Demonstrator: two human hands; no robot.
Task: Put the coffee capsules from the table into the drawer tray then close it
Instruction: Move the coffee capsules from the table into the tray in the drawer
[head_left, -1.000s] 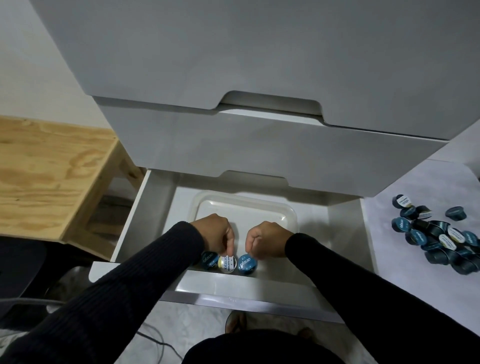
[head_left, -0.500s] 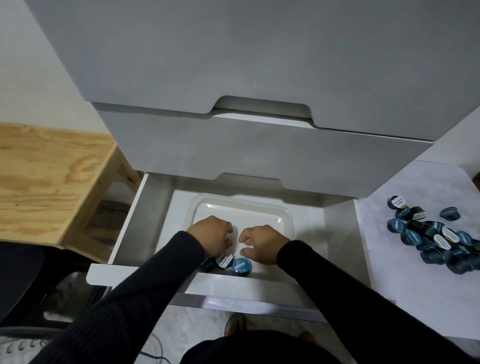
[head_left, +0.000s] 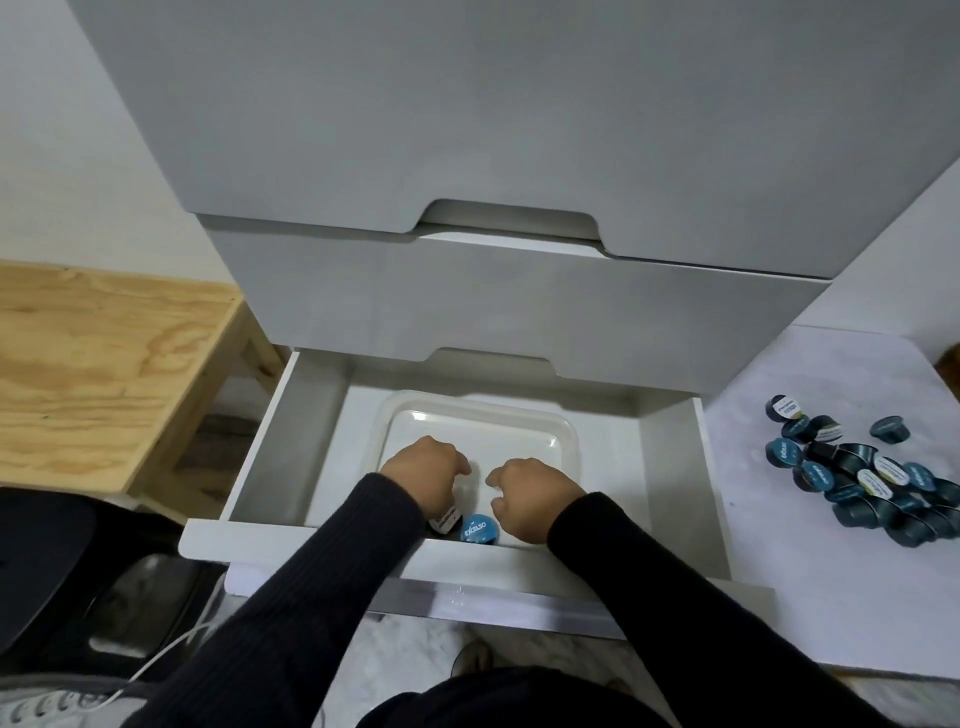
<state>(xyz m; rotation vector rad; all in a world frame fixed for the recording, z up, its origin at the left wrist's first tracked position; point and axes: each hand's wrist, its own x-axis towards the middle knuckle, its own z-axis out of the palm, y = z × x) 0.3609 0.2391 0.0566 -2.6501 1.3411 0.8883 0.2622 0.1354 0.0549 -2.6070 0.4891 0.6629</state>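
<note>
- Left hand (head_left: 423, 478): inside the open drawer (head_left: 270, 441), over the near part of the tray (head_left: 563, 441). Grip loosely curled, knuckles up; nothing seen between its fingers, though the underside is hidden, so whether it holds a capsule I cannot tell.
- Capsule with a pale label (head_left: 448, 519): just under and nearward of the left grip, half hidden by wrist and sleeve. Touching the hand or merely below it, unclear.
- Blue-lidded capsule (head_left: 479, 529): in the tray's near edge, between the two grips and slightly nearward of both, lid up, next to the pale-label one.
- Right hand (head_left: 530, 499): over the tray, just right of the blue-lidded capsule. Grip half open, fingers bent; no capsule visible in it.
- Pile of capsules (head_left: 862, 478): on the white desk (head_left: 779, 545), well to the right of the right grip, heaped and touching, some lid up, some on their sides.
- Handling, judged: small, light, rigid plastic cups with thin foil lids. Sides likely smooth and a little slippery; they roll when tipped. Foil could dent or puncture under a fingertip.
- Hold, judged: pinch across the side wall or under the rim, not on the lid. Several could be scooped per grip. Set them down low in the tray, since light cups bounce and scatter.
</note>
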